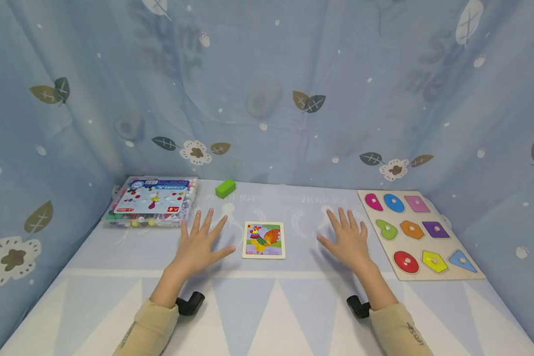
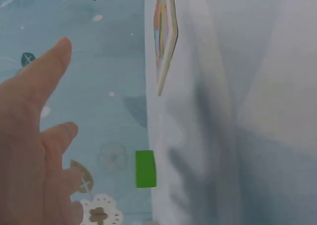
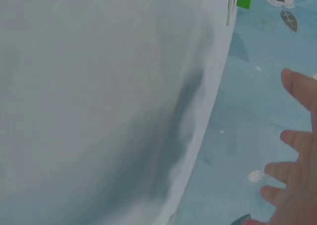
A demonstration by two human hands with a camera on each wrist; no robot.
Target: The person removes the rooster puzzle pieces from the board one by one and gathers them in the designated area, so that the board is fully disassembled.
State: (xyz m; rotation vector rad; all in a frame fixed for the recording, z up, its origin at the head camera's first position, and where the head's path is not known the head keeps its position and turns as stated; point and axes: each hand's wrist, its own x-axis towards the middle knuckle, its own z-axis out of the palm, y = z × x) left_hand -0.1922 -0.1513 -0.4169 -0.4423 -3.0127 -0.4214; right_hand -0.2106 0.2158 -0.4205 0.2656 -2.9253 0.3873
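A small square picture puzzle [image 1: 263, 240] with a rooster on it lies flat between my two hands. My left hand [image 1: 199, 245] hovers over the table to its left, fingers spread and holding nothing. On the other side, my right hand [image 1: 348, 238] is held out with fingers spread, also holding nothing. A green block [image 1: 225, 188] lies beyond the puzzle, near the back edge. In the left wrist view the green block [image 2: 145, 169] and the puzzle's edge [image 2: 171, 46] appear past the left hand [image 2: 34, 136].
At the back left stands a clear plastic box [image 1: 152, 201] of colourful beads with a printed sheet. To the right lies a wooden shape board [image 1: 420, 235] with several knobbed coloured pieces. A patterned blue curtain [image 1: 267, 89] hangs behind the table [image 1: 267, 306].
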